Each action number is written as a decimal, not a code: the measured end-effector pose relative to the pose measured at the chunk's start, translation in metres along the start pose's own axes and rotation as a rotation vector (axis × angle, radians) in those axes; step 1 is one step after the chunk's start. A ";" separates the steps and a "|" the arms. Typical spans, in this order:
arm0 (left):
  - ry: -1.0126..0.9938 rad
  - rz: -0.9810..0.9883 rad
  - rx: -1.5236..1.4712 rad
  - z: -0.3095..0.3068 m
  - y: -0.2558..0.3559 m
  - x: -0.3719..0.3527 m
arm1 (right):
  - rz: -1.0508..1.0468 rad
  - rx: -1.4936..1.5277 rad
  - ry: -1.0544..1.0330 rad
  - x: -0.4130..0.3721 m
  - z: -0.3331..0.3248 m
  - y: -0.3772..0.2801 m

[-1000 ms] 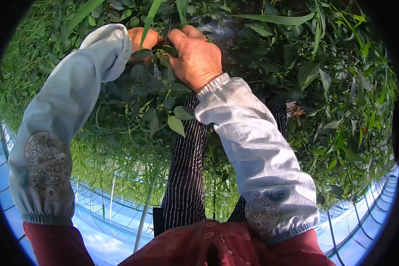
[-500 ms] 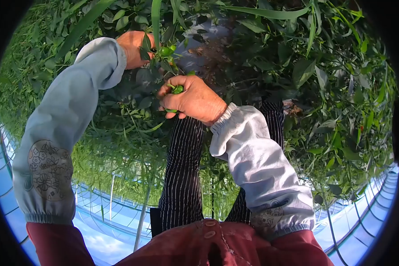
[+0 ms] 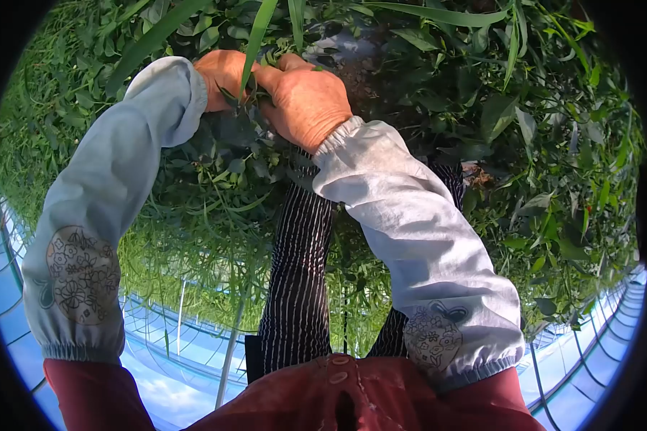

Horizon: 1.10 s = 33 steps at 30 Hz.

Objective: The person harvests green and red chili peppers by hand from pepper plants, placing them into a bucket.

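My left hand [image 3: 224, 77] is closed among the leaves of a pepper plant [image 3: 255, 133] at the upper middle and seems to grip its foliage; grass blades and leaves partly cover its fingers. Pressed up close beside it, my right hand [image 3: 308, 99] shows its back, with the fingers curled into the same plant. Its palm is turned away from me, so the green pepper seen in it half a second ago is hidden now. A small bit of green shows at the right hand's knuckles.
Long grass blades [image 3: 260, 36] hang in front of the hands. Dense plants [image 3: 546, 179] stand on the right, and tall grass [image 3: 187, 251] grows by my legs. Striped trousers [image 3: 295, 273] show below. Thin poles [image 3: 230, 352] and bluish sheeting [image 3: 165, 330] lie toward the edge.
My right hand has moved up from below the left hand to meet it at the plant, turning its back to me. The green pepper near my left hand is now covered. The left hand has barely moved.
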State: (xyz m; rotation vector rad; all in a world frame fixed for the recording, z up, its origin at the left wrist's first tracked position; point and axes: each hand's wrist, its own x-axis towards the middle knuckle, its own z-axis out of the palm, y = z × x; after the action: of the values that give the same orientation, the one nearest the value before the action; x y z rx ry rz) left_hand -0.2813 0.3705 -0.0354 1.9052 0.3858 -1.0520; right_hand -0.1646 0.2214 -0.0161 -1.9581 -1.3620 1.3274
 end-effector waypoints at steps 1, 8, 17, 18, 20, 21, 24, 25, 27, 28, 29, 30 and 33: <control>-0.013 -0.076 0.044 0.000 0.002 0.000 | -0.005 -0.032 0.024 0.001 0.003 0.000; 0.032 -0.213 0.160 0.002 0.018 0.007 | 0.128 0.129 -0.168 -0.005 -0.012 0.007; 0.044 -0.040 -0.226 0.002 -0.002 -0.002 | 0.455 1.430 -0.562 -0.059 -0.041 0.037; 0.029 0.010 -0.327 -0.002 -0.007 -0.005 | 0.463 1.509 -0.523 -0.064 -0.039 0.047; 0.060 0.116 -0.273 -0.005 -0.015 -0.012 | 0.394 1.735 -0.415 -0.073 -0.029 0.061; 0.035 0.087 -0.310 -0.008 -0.019 -0.016 | 0.367 1.837 -0.368 -0.074 -0.024 0.066; 0.015 0.074 -0.388 -0.015 -0.019 -0.020 | 0.407 1.886 -0.291 -0.071 -0.030 0.068; 0.035 -0.011 -0.346 -0.017 -0.016 -0.017 | 0.415 1.895 -0.264 -0.070 -0.031 0.070; 0.078 -0.187 -0.257 -0.024 -0.009 -0.018 | 0.400 1.846 -0.225 -0.067 -0.033 0.071; 0.109 -0.187 -0.675 -0.031 0.014 -0.024 | 0.393 1.820 -0.205 -0.064 -0.035 0.070; 0.129 -0.165 -0.690 -0.029 0.011 -0.018 | 0.388 1.793 -0.184 -0.062 -0.037 0.068; 0.149 -0.145 -0.707 -0.023 0.003 -0.010 | 0.363 1.799 -0.218 -0.064 -0.038 0.062; 0.199 -0.184 -0.488 -0.011 -0.012 0.016 | 0.176 1.647 -0.296 -0.061 -0.052 0.024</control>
State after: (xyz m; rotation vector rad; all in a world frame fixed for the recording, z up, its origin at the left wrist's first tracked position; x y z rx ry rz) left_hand -0.2737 0.3841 -0.0523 1.5536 0.8627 -0.7923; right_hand -0.1121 0.1659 0.0187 -0.6978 0.1179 1.8525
